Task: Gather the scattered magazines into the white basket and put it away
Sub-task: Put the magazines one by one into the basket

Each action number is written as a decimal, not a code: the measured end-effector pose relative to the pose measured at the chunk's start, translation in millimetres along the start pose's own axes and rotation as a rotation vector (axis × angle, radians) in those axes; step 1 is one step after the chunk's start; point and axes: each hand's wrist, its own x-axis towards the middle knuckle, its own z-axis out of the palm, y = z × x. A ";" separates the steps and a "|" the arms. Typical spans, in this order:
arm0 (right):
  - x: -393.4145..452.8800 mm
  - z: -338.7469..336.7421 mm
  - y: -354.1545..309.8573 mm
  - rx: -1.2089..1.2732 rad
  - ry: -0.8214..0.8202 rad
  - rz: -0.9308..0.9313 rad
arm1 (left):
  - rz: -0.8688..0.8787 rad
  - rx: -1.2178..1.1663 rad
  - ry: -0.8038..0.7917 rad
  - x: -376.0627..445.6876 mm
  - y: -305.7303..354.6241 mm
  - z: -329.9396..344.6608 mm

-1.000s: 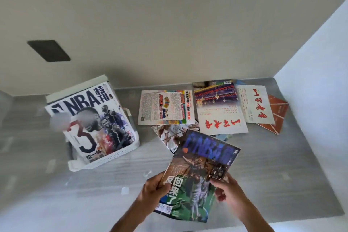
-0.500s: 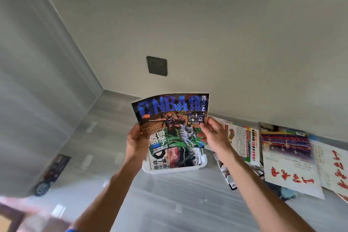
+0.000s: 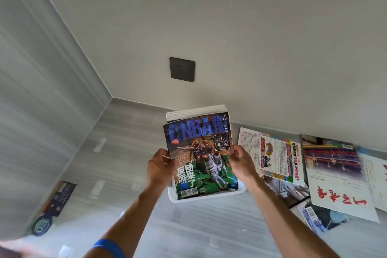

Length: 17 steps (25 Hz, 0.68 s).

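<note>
Glossy blue-and-green basketball magazine (image 3: 202, 155) gripped at both side edges, left hand (image 3: 160, 166) and right hand (image 3: 241, 163), lower end inside white plastic basket (image 3: 206, 195) on grey woodgrain bench (image 3: 125, 163), more glossy magazines (image 3: 274, 155) scattered flat rightward.

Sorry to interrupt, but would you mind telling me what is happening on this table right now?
A person is tidying magazines. Both hands, left hand and right hand, grip the sides of an NBA magazine and are setting it into the white basket, which already holds other magazines. Several more magazines lie spread on the grey tabletop to the right, not yet gathered.
</note>
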 end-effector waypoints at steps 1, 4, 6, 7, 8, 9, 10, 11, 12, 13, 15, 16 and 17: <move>-1.8 -1.3 4.7 -0.073 0.038 -0.054 | 0.049 0.076 0.057 -1.4 1.3 2.7; -22.7 -15.8 31.2 -0.336 0.140 -0.209 | 0.285 0.136 0.240 -19.3 6.9 13.0; -44.2 -26.7 63.2 -0.685 0.064 -0.314 | 0.422 0.083 0.225 -40.9 16.4 27.8; -57.8 -29.2 76.5 -0.759 -0.016 -0.334 | 0.472 0.092 0.174 -52.6 21.1 37.8; -71.4 -34.1 89.8 -0.754 -0.112 -0.326 | 0.511 0.106 0.094 -66.2 28.8 53.1; -82.9 -38.5 103.8 -0.714 -0.186 -0.314 | 0.545 0.113 -0.009 -79.8 37.2 71.1; -91.6 -43.6 116.6 -0.657 -0.211 -0.305 | 0.580 0.120 -0.121 -93.9 45.6 90.2; -97.9 -52.1 128.6 -0.599 -0.190 -0.289 | 0.617 0.129 -0.222 -107.5 53.0 109.9; -101.9 -64.5 141.8 -0.540 -0.148 -0.263 | 0.636 0.140 -0.310 -120.7 59.6 129.3; -104.9 -81.2 155.2 -0.497 -0.095 -0.224 | 0.628 0.145 -0.388 -132.7 65.6 147.6; -106.4 -125.7 181.7 -0.494 0.006 -0.130 | 0.568 0.158 -0.506 -153.4 75.6 182.3; -104.0 -149.5 193.1 -0.524 0.060 -0.087 | 0.539 0.180 -0.548 -161.3 78.5 196.8; -101.6 -176.6 205.7 -0.560 0.112 -0.041 | 0.512 0.214 -0.585 -170.5 81.3 214.7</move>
